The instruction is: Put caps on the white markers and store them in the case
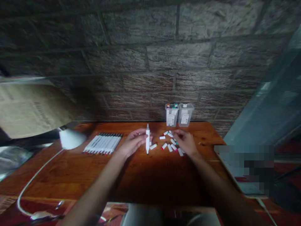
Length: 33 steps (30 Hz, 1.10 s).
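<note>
Head view, entry: white marker (147, 141), upright, pinched in our left hand (133, 142), just front-left of the clear tubs (179, 115). Our right hand (186, 142) curls over loose caps (169, 147) before the tubs; we cannot tell whether it grips one. Marker row (103, 143) lies well left of the tubs.

On the table (150, 175), a row of markers (103, 143) lies side by side left of centre. Just right of it the left hand (133, 142) holds a single marker (147, 138) upright. Right of that marker, loose caps (170, 142) lie scattered, with the right hand (185, 141) resting on their right part. Behind the caps, at the table's far edge against the brick wall (150, 62), two containers (178, 115) stand touching side by side. A lamp (70, 138) sits left of the row, and its cable (35, 179) runs towards the near left corner.
</note>
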{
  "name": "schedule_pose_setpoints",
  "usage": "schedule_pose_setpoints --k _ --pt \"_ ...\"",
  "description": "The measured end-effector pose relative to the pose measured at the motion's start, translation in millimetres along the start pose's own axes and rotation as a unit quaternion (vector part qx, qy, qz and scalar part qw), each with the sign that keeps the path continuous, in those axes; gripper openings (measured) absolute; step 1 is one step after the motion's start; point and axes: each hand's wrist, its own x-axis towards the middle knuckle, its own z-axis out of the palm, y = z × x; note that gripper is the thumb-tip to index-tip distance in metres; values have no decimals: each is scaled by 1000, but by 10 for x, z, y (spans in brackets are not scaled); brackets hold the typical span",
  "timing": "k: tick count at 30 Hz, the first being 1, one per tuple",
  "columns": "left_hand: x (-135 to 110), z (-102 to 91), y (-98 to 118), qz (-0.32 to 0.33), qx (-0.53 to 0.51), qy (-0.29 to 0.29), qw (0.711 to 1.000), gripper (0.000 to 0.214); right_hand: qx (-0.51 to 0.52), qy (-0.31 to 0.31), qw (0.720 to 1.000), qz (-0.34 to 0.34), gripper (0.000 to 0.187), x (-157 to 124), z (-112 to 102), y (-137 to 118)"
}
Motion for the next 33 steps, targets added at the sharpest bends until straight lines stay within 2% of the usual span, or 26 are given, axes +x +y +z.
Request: schedule_pose_setpoints --k 6,12,17,22,26,29,31,33 --pt "10 87 -3 -13 -31 2 999 30 -38 -22 999 -30 33 -17 32 -29" --pt "32 58 -13 -4 -47 7 999 30 -54 -29 997 -51 33 -43 85 -29" --pt "37 48 -21 4 -48 5 999 25 -64 -24 996 -59 32 -27 40 -35" --pt "45 104 -15 24 -26 21 999 25 -91 7 996 -19 38 51 -106 10" --pt "52 111 -26 34 -1 39 999 25 -118 67 990 26 32 130 -240 72" --pt "46 109 -62 47 71 38 996 26 -46 90 993 58 30 168 -269 95" --pt "35 130 -96 60 126 34 990 28 47 52 995 73 31 163 -238 64" --pt "19 170 -129 61 156 28 985 31 136 -14 987 83 33 126 -169 -11"
